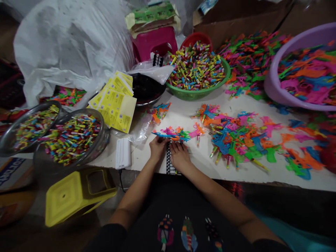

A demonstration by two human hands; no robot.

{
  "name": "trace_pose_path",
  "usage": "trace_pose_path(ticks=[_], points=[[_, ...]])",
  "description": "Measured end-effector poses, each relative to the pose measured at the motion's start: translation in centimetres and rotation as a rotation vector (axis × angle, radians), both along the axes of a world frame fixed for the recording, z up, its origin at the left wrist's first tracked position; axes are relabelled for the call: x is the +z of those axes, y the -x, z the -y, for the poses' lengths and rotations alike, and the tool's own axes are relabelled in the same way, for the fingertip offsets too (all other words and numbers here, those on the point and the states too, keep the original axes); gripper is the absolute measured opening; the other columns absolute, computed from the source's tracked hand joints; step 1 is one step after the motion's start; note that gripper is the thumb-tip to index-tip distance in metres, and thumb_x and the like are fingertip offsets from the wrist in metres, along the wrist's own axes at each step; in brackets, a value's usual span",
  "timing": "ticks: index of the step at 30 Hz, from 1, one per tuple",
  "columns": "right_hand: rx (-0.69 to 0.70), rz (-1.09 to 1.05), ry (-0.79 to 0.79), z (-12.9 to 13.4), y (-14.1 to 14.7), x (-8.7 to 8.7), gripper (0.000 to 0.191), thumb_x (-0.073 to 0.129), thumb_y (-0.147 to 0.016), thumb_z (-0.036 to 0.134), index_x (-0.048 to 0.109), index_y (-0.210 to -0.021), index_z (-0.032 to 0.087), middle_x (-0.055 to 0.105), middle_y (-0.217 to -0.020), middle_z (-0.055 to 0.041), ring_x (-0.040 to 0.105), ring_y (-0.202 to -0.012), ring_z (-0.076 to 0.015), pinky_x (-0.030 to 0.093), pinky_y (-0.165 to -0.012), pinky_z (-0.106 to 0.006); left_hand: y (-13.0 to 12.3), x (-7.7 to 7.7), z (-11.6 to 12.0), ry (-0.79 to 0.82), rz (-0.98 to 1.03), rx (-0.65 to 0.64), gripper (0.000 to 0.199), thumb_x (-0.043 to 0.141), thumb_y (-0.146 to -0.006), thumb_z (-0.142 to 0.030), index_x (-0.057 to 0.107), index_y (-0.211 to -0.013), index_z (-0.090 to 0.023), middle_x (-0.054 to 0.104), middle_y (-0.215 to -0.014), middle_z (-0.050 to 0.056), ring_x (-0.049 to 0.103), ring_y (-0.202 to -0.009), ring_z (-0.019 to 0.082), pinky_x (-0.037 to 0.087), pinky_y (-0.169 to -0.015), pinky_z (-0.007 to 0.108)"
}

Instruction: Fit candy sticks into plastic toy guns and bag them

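My left hand (156, 149) has its fingertips closed together at the near edge of a row of small colourful plastic toy guns (173, 133). What is between those fingers is hidden. My right hand (180, 154) lies with its fingers stretched out over a black-and-white patterned strip (168, 162), just beside the left hand. The strip runs from under my hands to the table's near edge. Close by on the right lies a pink and orange toy gun (196, 131) with a small candy-like tube sticking out.
A toy-gun heap (236, 136) spreads to the right. A green basin (199, 92) of small tubes stands behind, a purple basin (273, 77) of toy guns at far right. On the left are yellow printed sheets (115, 108), a white power bank (123, 153) and a tube-filled bowl (101, 140).
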State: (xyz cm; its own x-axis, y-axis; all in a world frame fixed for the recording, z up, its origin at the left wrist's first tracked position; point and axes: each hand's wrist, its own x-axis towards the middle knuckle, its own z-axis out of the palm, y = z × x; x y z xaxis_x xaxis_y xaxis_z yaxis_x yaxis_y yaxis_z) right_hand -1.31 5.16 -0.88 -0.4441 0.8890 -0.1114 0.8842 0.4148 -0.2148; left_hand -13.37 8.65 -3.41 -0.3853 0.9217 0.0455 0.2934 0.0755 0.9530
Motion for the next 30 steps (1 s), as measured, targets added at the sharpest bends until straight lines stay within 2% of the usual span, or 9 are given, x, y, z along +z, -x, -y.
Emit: trace_pose_path(ticks=[6,12,15,21,30], points=[[-0.007,-0.009,-0.029,0.05,-0.04,-0.23,0.048,0.036,-0.082,0.026,0.042,-0.128,0.009,0.039,-0.135,-0.0105,0.034,-0.123,-0.0255,0.021,-0.101,-0.041,-0.21,0.93,0.16,0.038,-0.256,-0.003,0.021,0.066,-0.064,-0.034,0.062,-0.073,-0.016,0.064,-0.066,0.0,0.057,-0.058,0.012,0.043,-0.058,0.023],[-0.011,-0.037,-0.045,0.07,-0.02,-0.64,0.047,0.039,-0.081,0.024,0.044,-0.126,0.009,0.043,-0.133,-0.0105,0.035,-0.122,-0.0255,0.021,-0.101,-0.041,-0.62,0.51,0.24,-0.017,-0.508,-0.019,0.014,0.063,-0.068,-0.029,0.061,-0.066,-0.016,0.063,-0.065,0.003,0.057,-0.063,0.014,0.043,-0.064,0.025],[-0.012,-0.039,-0.057,0.08,-0.02,-0.67,0.047,0.039,-0.082,0.025,0.045,-0.126,0.009,0.043,-0.133,-0.0105,0.035,-0.123,-0.0252,0.021,-0.101,-0.041,-0.88,0.49,0.18,-0.018,-0.465,-0.021,0.012,0.063,-0.068,-0.028,0.062,-0.065,-0.016,0.063,-0.065,0.002,0.057,-0.062,0.013,0.043,-0.064,0.025],[-0.016,-0.056,-0.045,0.06,-0.07,-0.5,0.047,0.038,-0.082,0.024,0.044,-0.126,0.009,0.043,-0.133,-0.0104,0.035,-0.122,-0.0253,0.021,-0.101,-0.041,-0.82,1.01,0.16,0.057,-0.206,-0.022,0.011,0.063,-0.066,-0.029,0.063,-0.066,-0.018,0.063,-0.062,-0.001,0.056,-0.057,0.01,0.043,-0.057,0.021],[-0.017,-0.051,-0.034,0.0,-0.11,-0.43,0.048,0.04,-0.081,0.024,0.044,-0.126,0.009,0.042,-0.133,-0.0105,0.035,-0.123,-0.0253,0.021,-0.102,-0.041,-0.72,0.56,0.17,0.058,-0.408,-0.055,0.011,0.062,-0.068,-0.027,0.061,-0.064,-0.017,0.064,-0.065,0.002,0.057,-0.06,0.012,0.044,-0.061,0.024]])
